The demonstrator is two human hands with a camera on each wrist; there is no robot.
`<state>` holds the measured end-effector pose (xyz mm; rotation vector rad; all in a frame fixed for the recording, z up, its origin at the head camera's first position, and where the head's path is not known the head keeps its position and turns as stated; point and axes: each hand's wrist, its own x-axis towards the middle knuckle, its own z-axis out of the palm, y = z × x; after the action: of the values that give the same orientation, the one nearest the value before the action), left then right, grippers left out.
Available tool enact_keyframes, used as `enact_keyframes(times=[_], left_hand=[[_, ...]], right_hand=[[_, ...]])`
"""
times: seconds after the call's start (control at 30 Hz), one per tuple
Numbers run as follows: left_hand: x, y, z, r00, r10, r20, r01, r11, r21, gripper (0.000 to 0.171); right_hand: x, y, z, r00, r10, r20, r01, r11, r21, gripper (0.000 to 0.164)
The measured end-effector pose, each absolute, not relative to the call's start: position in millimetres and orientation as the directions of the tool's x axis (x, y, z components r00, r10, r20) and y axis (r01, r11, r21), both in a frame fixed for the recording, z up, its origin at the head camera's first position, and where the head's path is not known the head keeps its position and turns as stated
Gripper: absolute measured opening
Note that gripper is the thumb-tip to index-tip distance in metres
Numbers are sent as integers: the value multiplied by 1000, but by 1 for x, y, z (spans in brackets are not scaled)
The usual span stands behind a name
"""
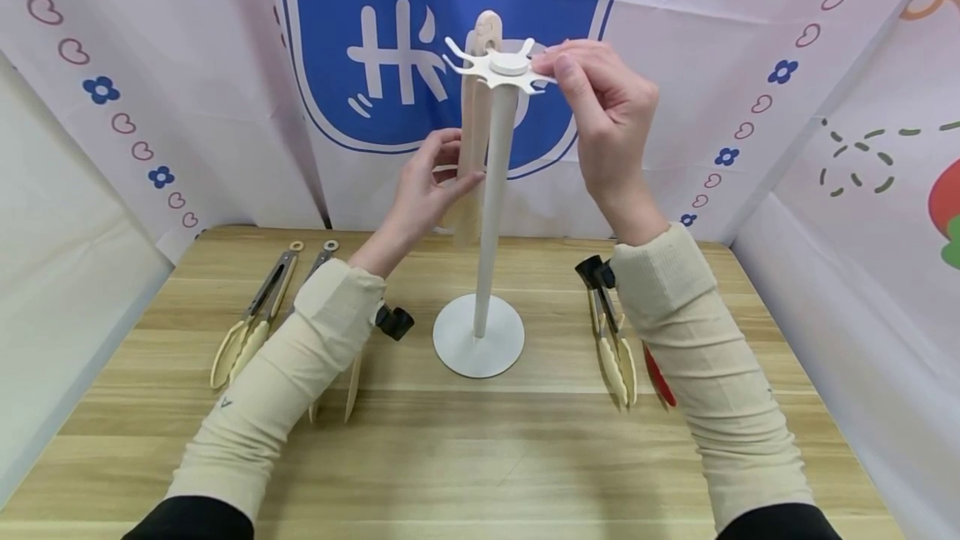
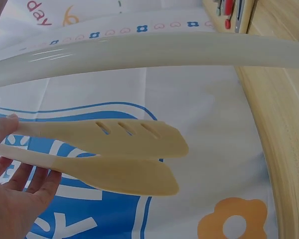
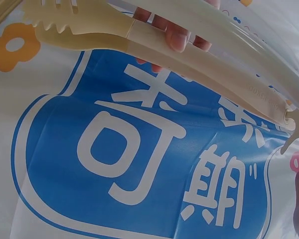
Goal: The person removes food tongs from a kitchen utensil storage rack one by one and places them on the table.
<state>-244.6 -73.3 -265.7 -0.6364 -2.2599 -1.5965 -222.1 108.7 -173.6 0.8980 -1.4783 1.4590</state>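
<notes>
A white stand (image 1: pixel 495 207) with a ring of hooks (image 1: pixel 510 65) at its top rises from a round white base (image 1: pixel 480 348). A beige slotted spatula (image 2: pixel 139 137) and a plain-bladed spatula (image 2: pixel 124 174) are together behind the pole, upright in the head view. My left hand (image 1: pixel 431 182) holds them between thumb and fingers. In the right wrist view, the handle end (image 3: pixel 271 107) meets a hook; a notched blade edge (image 3: pixel 65 20) shows too. I cannot tell whether the two pieces are joined. My right hand (image 1: pixel 611 98) pinches the hook ring's right side.
Tongs (image 1: pixel 258 315) with cream tips lie on the left of the wooden table (image 1: pixel 480 457), beside others partly under my left sleeve. More cream-tipped tongs (image 1: pixel 615 348) and a red utensil (image 1: pixel 660 377) are on the right. A printed cloth (image 1: pixel 675 40) hangs behind.
</notes>
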Motion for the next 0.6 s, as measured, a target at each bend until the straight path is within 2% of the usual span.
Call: enact_keyframes(times=[0.6], left_hand=[[-254, -83, -260, -837, 144, 528, 543, 342, 767, 48]], right_hand=[[-222, 108, -174, -391, 79, 917, -916, 67, -396, 16]])
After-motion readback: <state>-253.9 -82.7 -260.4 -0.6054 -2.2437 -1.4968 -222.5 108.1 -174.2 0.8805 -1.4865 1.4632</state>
